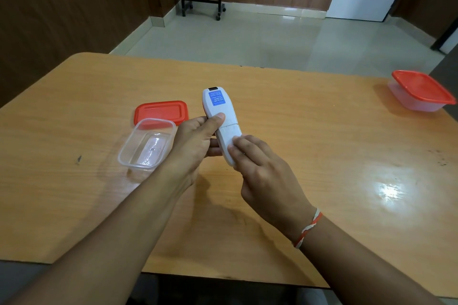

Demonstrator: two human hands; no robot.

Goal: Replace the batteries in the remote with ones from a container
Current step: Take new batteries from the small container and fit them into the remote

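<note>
White remote [228, 132], back up, cover closed, just right of open clear container [138, 146].

Left hand [195, 136] curled round the remote [219, 112] — thumb on top, right hand [262, 171] fingers curled over its near end

The remote [220, 116] lies back-up in the left hand [195, 141], so its button face is out of sight, and whatever sits under the battery cover [226, 135] is hidden. The right hand [267, 176] covers the remote's near end. The blue sticker's [217, 98] print is too small to read. The clear tub [146, 143] hides the red lid's [161, 110] near edge. The worktop [322, 131] runs off both sides.
</note>
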